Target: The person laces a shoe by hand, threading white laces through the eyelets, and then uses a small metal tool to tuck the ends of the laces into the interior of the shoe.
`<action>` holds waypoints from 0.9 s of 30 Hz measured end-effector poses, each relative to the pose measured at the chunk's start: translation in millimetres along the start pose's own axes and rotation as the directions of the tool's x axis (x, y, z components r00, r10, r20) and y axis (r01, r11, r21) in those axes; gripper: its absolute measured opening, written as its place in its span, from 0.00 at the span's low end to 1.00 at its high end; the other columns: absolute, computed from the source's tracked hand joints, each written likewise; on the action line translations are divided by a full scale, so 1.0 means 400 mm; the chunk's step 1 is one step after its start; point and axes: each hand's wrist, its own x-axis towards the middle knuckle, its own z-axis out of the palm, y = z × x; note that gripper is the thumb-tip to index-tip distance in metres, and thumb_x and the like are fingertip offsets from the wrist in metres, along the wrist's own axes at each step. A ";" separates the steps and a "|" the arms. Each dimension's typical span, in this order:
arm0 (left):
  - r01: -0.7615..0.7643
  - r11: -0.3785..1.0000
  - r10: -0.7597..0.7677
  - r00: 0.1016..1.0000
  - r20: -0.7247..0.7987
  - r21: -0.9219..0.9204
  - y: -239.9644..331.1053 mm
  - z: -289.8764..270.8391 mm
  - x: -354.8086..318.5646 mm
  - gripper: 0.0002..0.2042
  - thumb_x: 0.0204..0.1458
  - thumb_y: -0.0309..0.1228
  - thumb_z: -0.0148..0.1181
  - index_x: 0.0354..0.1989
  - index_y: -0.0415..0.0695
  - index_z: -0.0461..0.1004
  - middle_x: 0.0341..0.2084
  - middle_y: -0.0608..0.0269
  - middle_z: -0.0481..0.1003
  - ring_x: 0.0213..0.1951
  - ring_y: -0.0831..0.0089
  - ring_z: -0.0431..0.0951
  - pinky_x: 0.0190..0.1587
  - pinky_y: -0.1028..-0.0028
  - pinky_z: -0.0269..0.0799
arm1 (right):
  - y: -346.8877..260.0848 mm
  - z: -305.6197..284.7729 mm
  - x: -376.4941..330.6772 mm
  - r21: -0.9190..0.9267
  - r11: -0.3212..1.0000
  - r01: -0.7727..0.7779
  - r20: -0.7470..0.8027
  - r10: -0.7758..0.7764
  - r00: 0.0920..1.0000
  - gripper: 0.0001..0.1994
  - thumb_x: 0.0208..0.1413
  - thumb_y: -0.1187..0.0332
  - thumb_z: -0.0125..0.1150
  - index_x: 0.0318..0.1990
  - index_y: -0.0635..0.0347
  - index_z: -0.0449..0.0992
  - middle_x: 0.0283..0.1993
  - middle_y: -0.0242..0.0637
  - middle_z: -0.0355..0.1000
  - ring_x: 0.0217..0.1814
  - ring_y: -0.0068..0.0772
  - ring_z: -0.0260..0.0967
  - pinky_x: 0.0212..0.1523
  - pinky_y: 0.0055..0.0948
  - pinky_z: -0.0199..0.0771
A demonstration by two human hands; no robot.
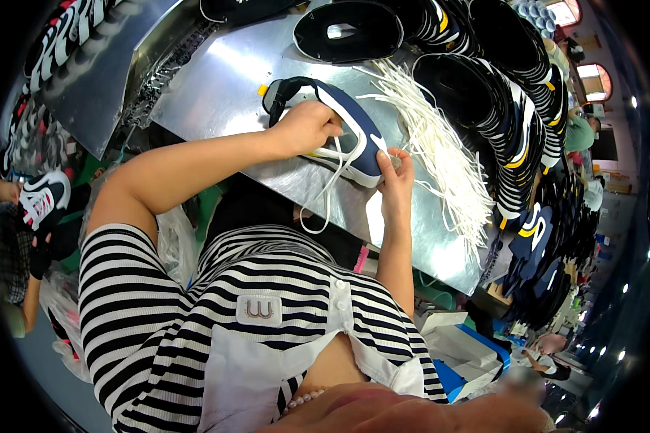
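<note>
A navy and white shoe (361,137) lies on its side on the shiny metal table (217,94). My left hand (307,126) rests on the shoe's middle, fingers closed on its lacing area and a white lace. My right hand (397,173) pinches the shoe's toe end and the white lace (323,202), which hangs in a loop over the table's front edge.
A heap of loose white laces (440,144) lies right of the shoe. Rows of dark shoes (513,108) with yellow trim line the table's far and right sides. Another shoe (350,32) lies behind. A person's arm with a white shoe (43,198) is at left. Boxes (469,346) stand lower right.
</note>
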 end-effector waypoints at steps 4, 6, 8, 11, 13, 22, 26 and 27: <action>0.032 0.996 -0.023 0.993 0.112 -0.083 0.021 -0.005 -0.008 0.08 0.48 0.30 0.62 0.31 0.38 0.79 0.28 0.52 0.79 0.35 0.55 0.79 0.39 0.63 0.73 | 0.011 -0.008 -0.011 0.011 0.999 -0.050 0.070 0.050 0.996 0.16 0.57 0.61 0.65 0.47 0.55 0.67 0.32 0.30 0.74 0.26 0.17 0.70 0.18 0.14 0.59; -0.029 0.999 0.025 0.994 0.106 0.038 0.031 -0.013 -0.013 0.07 0.48 0.29 0.61 0.30 0.38 0.78 0.27 0.52 0.79 0.34 0.54 0.79 0.39 0.62 0.73 | 0.023 -0.010 -0.014 0.044 0.998 -0.052 0.066 0.049 0.997 0.16 0.58 0.61 0.65 0.48 0.55 0.67 0.31 0.31 0.75 0.25 0.17 0.70 0.17 0.14 0.58; -0.170 0.942 0.152 0.985 0.085 0.289 0.043 -0.040 -0.025 0.06 0.47 0.27 0.60 0.29 0.37 0.78 0.26 0.52 0.78 0.33 0.52 0.78 0.38 0.61 0.73 | 0.022 0.000 -0.027 0.077 0.997 -0.032 0.074 0.027 0.997 0.18 0.56 0.63 0.66 0.48 0.56 0.66 0.30 0.31 0.73 0.24 0.16 0.67 0.16 0.16 0.56; -0.292 0.754 0.323 0.945 0.055 0.588 0.073 -0.126 -0.035 0.05 0.43 0.19 0.54 0.29 0.40 0.74 0.29 0.53 0.74 0.37 0.52 0.74 0.42 0.62 0.71 | 0.010 0.004 -0.039 0.137 0.989 -0.052 0.063 0.044 0.997 0.19 0.55 0.64 0.68 0.48 0.57 0.66 0.29 0.29 0.71 0.20 0.12 0.60 0.16 0.15 0.50; -0.296 0.694 0.425 0.904 -0.041 0.656 0.058 -0.198 -0.049 0.07 0.43 0.17 0.52 0.30 0.41 0.72 0.30 0.53 0.72 0.40 0.54 0.72 0.42 0.62 0.69 | 0.021 -0.014 -0.031 0.216 0.974 -0.068 0.062 0.056 0.997 0.15 0.56 0.63 0.67 0.46 0.53 0.69 0.31 0.27 0.74 0.22 0.12 0.65 0.14 0.12 0.49; 0.307 0.207 0.374 0.852 -0.365 0.929 -0.082 -0.803 -0.270 0.04 0.55 0.27 0.57 0.31 0.40 0.72 0.28 0.54 0.74 0.36 0.53 0.72 0.39 0.58 0.67 | 0.013 -0.108 -0.041 0.314 0.943 -0.113 0.114 0.080 0.990 0.17 0.52 0.67 0.69 0.43 0.55 0.66 0.27 0.24 0.68 0.20 0.09 0.57 0.16 0.15 0.45; 0.284 0.518 0.313 0.814 -0.488 0.807 -0.037 -0.667 -0.206 0.06 0.58 0.29 0.55 0.37 0.39 0.74 0.33 0.52 0.74 0.39 0.57 0.74 0.42 0.63 0.69 | 0.026 -0.100 -0.025 0.163 0.984 -0.075 0.092 0.061 0.994 0.15 0.55 0.63 0.66 0.44 0.54 0.68 0.25 0.25 0.68 0.22 0.13 0.60 0.18 0.18 0.50; 0.138 0.670 0.258 0.878 -0.402 0.730 0.009 -0.552 -0.173 0.05 0.58 0.26 0.54 0.39 0.39 0.74 0.34 0.53 0.74 0.40 0.61 0.74 0.44 0.66 0.70 | 0.030 -0.086 -0.018 -0.074 0.996 0.050 0.054 -0.046 0.997 0.17 0.54 0.59 0.65 0.45 0.55 0.68 0.26 0.28 0.70 0.23 0.19 0.64 0.21 0.22 0.55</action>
